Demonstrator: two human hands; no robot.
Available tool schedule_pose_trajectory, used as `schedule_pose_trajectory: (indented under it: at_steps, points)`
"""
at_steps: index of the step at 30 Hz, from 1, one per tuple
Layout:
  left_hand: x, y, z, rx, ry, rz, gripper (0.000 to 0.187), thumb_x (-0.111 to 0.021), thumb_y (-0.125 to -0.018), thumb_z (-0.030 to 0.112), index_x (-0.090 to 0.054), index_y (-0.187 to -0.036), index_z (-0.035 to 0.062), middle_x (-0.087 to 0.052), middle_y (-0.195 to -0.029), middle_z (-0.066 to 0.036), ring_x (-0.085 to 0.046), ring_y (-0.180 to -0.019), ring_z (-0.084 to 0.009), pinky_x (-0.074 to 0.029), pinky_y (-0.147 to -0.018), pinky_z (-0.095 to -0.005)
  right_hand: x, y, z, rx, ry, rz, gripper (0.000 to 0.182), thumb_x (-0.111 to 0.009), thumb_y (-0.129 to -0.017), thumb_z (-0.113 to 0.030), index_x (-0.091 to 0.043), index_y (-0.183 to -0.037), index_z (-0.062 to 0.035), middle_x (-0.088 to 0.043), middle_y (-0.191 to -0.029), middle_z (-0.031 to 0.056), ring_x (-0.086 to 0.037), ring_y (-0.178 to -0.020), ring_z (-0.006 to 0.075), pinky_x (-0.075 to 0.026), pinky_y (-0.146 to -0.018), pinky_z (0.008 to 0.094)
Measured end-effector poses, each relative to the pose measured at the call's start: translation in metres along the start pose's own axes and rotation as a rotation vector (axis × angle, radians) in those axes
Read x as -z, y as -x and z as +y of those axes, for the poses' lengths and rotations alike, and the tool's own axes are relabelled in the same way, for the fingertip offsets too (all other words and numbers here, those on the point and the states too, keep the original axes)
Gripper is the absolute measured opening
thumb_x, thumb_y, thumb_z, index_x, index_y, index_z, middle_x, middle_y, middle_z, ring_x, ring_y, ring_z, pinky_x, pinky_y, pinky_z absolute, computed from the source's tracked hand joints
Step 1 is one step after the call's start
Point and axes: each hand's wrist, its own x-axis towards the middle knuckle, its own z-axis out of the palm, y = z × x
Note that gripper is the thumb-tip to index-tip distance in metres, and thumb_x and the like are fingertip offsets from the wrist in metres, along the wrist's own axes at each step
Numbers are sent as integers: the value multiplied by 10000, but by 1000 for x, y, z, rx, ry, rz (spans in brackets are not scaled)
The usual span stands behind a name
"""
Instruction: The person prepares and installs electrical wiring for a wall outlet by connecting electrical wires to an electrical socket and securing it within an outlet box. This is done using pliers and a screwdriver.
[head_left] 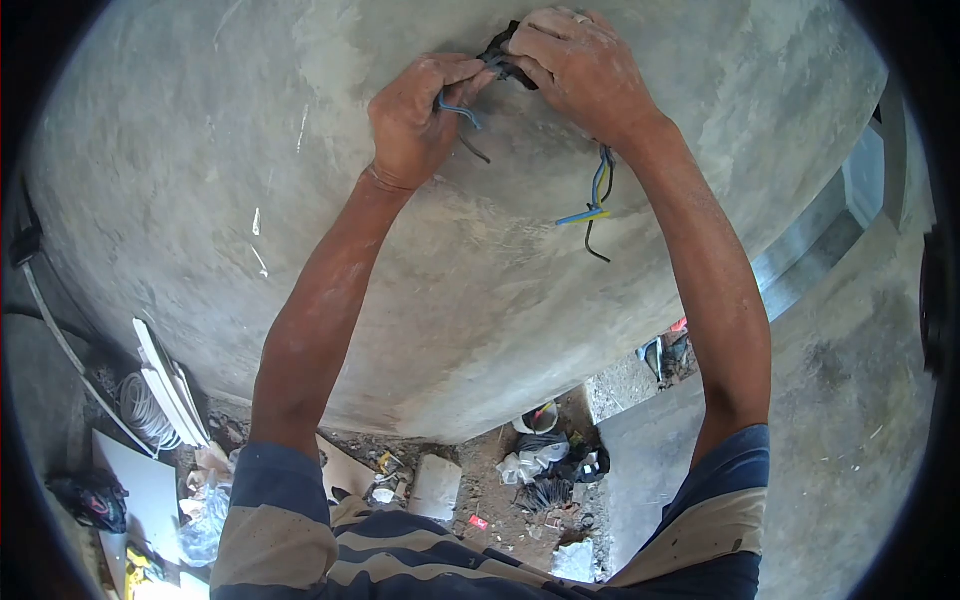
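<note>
- Grey, rough plastered concrete wall [480, 300] filled most of the view, both arms stretched up against it.
- Left hand [415, 120] was curled, its fingers pinching thin blue and black insulated wires [458, 112] near a dark opening in the wall [510, 60].
- Right hand [580, 65] lay just right of it, fingers bent over the same opening, touching the black bundle there.
- A loose strand of blue, yellow and black wires [597, 205] hung below the right wrist.
- Rubble and scraps littered the dirt floor [500, 490] below; white conduit strips [170, 385] leaned at the left.
</note>
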Motion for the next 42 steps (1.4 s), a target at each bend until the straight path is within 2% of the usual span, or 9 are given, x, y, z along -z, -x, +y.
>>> schedule_pose_trajectory:
  at_steps: [2, 9, 24, 26, 27, 29, 32, 38, 42]
  points:
    - [-2, 0, -4, -5, 25, 13, 147, -746, -800, 0, -622, -873, 25, -701, -858, -97, -644, -714, -122, -526, -620, -243, -6, 3, 6, 60, 26, 121, 138, -650, -850, -144, -679, -971, -87, -639, -879, 67, -619, -863, 267, -486, -783, 385]
    - [1, 3, -2, 163, 77, -24, 81, -666, -899, 71, -617, -880, 9, -699, -849, -93, -613, -641, -87, -499, -551, -211, -20, 11, 14, 108, -31, 272, 89, -630, -829, -88, -648, -917, -81, -629, -856, 75, -624, -867, 242, -469, -823, 388]
    - [1, 4, 1, 146, 50, -20, 50, -647, -902, 29, -607, -899, 0, -690, -894, -108, -620, -646, -84, -499, -535, -215, -24, 11, -1, -112, -185, 524, 101, -612, -846, -33, -562, -933, -37, -574, -857, 115, -570, -816, 316, -456, -745, 414]
    - [3, 3, 4, 137, 36, -20, 56, -654, -897, 32, -607, -897, 2, -690, -893, -109, -622, -647, -86, -499, -538, -216, 1, 11, -16, -512, -689, 602, 126, -624, -842, -41, -580, -960, -30, -594, -881, 104, -579, -879, 298, -464, -769, 400]
    - [3, 2, 3, 128, 25, -26, 62, -662, -892, 35, -608, -895, 5, -691, -892, -109, -623, -648, -87, -498, -541, -216, 15, 12, -17, -500, -689, 604, 126, -624, -842, -41, -580, -960, -30, -594, -881, 104, -579, -879, 298, -464, -769, 400]
    - [4, 1, 3, 129, 32, -24, 74, -672, -884, 40, -607, -892, 6, -691, -891, -110, -625, -654, -89, -501, -551, -214, 36, 20, -15, -217, -587, 276, 172, -636, -825, -41, -611, -994, -59, -609, -943, 81, -600, -913, 280, -474, -784, 385]
    - [3, 0, 1, 93, 27, -17, 93, -689, -872, 43, -603, -883, 7, -692, -890, -113, -629, -670, -91, -506, -571, -214, 28, 17, -21, -176, -247, 186, 191, -659, -815, -70, -643, -1000, -114, -597, -968, 57, -616, -875, 254, -476, -758, 368]
    - [3, 2, -1, 106, 75, -24, 101, -694, -866, 29, -596, -869, 6, -695, -892, -116, -630, -688, -94, -510, -591, -219, -14, 11, 3, -54, 168, 223, 172, -656, -755, -105, -632, -923, -133, -561, -905, 39, -606, -826, 233, -462, -705, 359]
    - [3, 2, -1, 118, 99, -8, 96, -685, -871, 23, -592, -864, 1, -695, -897, -119, -628, -675, -94, -517, -589, -227, -19, 6, 6, 16, 148, 231, 166, -640, -733, -83, -618, -893, -119, -552, -883, 40, -601, -814, 237, -461, -705, 367]
